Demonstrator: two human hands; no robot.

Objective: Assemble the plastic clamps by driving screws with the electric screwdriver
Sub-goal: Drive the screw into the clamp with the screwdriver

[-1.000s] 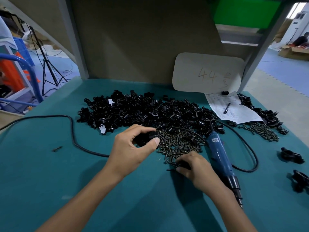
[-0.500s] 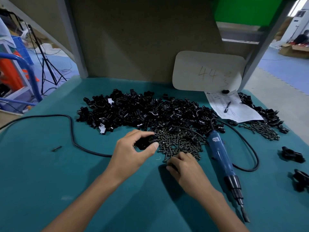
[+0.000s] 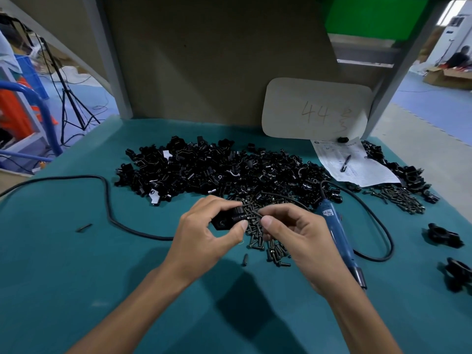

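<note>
Grip: left hand (image 3: 204, 233) holds clamp (image 3: 226, 220), right hand (image 3: 301, 233) pinches screw (image 3: 255, 213) | change: right lifted off pile (image 3: 265, 242) to clamp, centre frame | seating next

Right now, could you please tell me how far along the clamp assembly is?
Early, it seems. Done: two clamps lying apart at the right look assembled. In hand: the left hand holds a black clamp piece while the right hand pinches a screw at it; the electric screwdriver lies unheld on the mat. Left: the pile of clamp parts and the heap of screws.
</note>
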